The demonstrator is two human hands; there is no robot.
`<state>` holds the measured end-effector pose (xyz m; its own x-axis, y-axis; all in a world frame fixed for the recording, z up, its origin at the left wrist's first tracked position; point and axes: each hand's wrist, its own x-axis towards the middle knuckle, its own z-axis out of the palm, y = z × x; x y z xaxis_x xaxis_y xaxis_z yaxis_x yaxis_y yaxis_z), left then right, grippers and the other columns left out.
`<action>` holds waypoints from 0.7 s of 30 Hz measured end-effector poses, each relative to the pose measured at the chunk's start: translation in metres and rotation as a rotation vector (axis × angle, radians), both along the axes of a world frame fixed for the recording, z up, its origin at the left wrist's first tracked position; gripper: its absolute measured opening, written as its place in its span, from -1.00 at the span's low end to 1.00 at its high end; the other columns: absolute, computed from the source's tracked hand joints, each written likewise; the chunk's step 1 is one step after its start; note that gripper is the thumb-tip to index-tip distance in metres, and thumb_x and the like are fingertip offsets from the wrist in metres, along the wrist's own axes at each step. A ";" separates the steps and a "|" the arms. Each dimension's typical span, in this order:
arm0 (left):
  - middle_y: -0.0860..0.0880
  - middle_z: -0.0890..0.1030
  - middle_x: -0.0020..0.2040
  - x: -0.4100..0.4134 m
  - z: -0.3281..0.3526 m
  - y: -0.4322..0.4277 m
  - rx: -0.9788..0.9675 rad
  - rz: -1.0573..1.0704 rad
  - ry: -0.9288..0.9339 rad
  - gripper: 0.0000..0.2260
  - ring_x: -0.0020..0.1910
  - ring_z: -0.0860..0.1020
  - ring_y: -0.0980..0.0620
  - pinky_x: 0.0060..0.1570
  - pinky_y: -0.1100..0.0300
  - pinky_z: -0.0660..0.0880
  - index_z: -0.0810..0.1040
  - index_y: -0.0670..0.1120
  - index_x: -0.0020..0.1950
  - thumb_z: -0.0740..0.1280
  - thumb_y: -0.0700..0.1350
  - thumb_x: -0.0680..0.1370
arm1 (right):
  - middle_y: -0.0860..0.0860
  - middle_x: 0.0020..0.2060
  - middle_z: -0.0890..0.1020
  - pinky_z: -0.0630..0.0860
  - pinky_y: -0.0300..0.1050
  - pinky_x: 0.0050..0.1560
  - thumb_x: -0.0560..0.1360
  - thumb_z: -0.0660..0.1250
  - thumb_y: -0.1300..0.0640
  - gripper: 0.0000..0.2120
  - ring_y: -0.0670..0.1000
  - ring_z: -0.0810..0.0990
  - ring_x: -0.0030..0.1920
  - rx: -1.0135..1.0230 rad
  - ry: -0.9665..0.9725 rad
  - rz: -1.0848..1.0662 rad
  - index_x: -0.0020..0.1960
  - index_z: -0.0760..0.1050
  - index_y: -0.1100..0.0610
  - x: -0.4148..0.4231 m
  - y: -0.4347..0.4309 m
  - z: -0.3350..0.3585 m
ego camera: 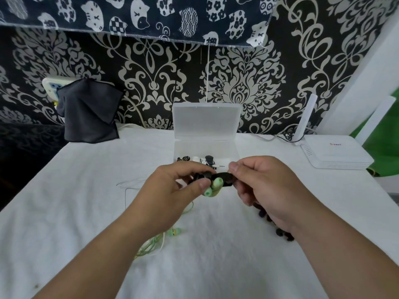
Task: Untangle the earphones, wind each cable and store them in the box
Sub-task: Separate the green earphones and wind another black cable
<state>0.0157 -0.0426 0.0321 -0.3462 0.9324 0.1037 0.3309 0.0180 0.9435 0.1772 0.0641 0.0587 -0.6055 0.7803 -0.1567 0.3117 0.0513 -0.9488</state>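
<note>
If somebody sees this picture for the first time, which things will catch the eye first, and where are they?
First, the two hands at the centre: the left hand and the right hand pinch a knot of black and green earphones above the white cloth. Just behind them stands the clear plastic box, lid open, with small earphone parts inside. A white router sits at the far right.

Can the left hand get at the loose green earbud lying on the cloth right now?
Probably not yet. The left hand is pinching the black and green earbud bundle together with the right hand. The green earbud lies uncovered below the left wrist, so the path is free once it lets go.
</note>
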 end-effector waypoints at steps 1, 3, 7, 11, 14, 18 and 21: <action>0.00 0.68 -0.10 0.001 -0.001 0.000 0.014 0.012 -0.077 -0.85 -0.22 0.60 -0.03 -0.16 0.25 0.52 0.70 0.08 0.02 0.40 -0.02 0.48 | 0.02 -0.50 0.47 0.34 -0.22 -0.45 0.63 0.26 0.13 -0.66 -0.03 0.38 -0.50 -0.041 0.028 -0.011 -0.22 0.54 0.32 0.000 0.000 0.000; -0.08 0.68 -0.05 0.002 -0.005 0.001 0.013 0.078 -0.271 -0.83 -0.12 0.68 -0.03 -0.01 0.17 0.61 0.70 -0.03 0.02 0.38 -0.06 0.47 | 0.03 -0.48 0.49 0.35 -0.18 -0.44 0.63 0.26 0.12 -0.68 -0.03 0.39 -0.50 -0.096 0.061 -0.019 -0.22 0.57 0.26 -0.001 0.001 0.000; -0.12 0.58 -0.12 0.005 -0.005 0.003 0.012 0.271 -0.341 -0.91 -0.38 0.58 0.02 -0.31 0.25 0.56 0.70 -0.07 -0.04 0.41 -0.21 0.54 | 0.03 -0.48 0.50 0.36 -0.17 -0.44 0.62 0.27 0.14 -0.70 -0.02 0.40 -0.51 -0.111 0.083 0.004 -0.21 0.58 0.26 0.000 0.001 0.001; 0.10 0.62 -0.31 0.011 -0.004 0.003 -0.042 0.353 0.012 -0.92 -0.51 0.51 0.17 -0.47 0.36 0.42 0.65 0.10 -0.14 0.45 -0.08 0.52 | 0.03 -0.47 0.50 0.37 -0.22 -0.44 0.62 0.28 0.16 -0.72 -0.03 0.42 -0.49 -0.076 0.098 0.093 -0.20 0.59 0.27 -0.002 -0.004 0.002; 0.18 0.63 -0.37 0.016 -0.005 0.002 -0.035 0.368 0.107 -0.91 -0.51 0.51 0.09 -0.40 0.17 0.51 0.64 0.11 -0.19 0.45 -0.03 0.51 | 0.02 -0.48 0.50 0.37 -0.23 -0.44 0.61 0.28 0.16 -0.72 -0.03 0.42 -0.49 -0.045 0.103 0.089 -0.21 0.60 0.25 -0.002 -0.004 0.003; 0.21 0.62 -0.38 0.013 -0.005 0.003 -0.018 0.451 0.117 -0.90 -0.54 0.51 0.18 -0.42 0.27 0.45 0.64 0.08 -0.21 0.46 -0.02 0.51 | 0.04 -0.49 0.49 0.38 -0.21 -0.42 0.59 0.30 0.19 -0.72 -0.02 0.42 -0.47 -0.033 0.073 0.186 -0.28 0.60 0.21 -0.001 -0.007 0.007; 0.19 0.62 -0.39 0.012 -0.005 0.002 -0.015 0.442 0.105 -0.90 -0.56 0.49 0.16 -0.46 0.33 0.40 0.64 0.08 -0.22 0.48 -0.03 0.49 | 0.05 -0.49 0.48 0.37 -0.20 -0.41 0.59 0.30 0.19 -0.70 -0.02 0.40 -0.47 -0.022 0.097 0.189 -0.30 0.59 0.19 -0.004 -0.010 0.006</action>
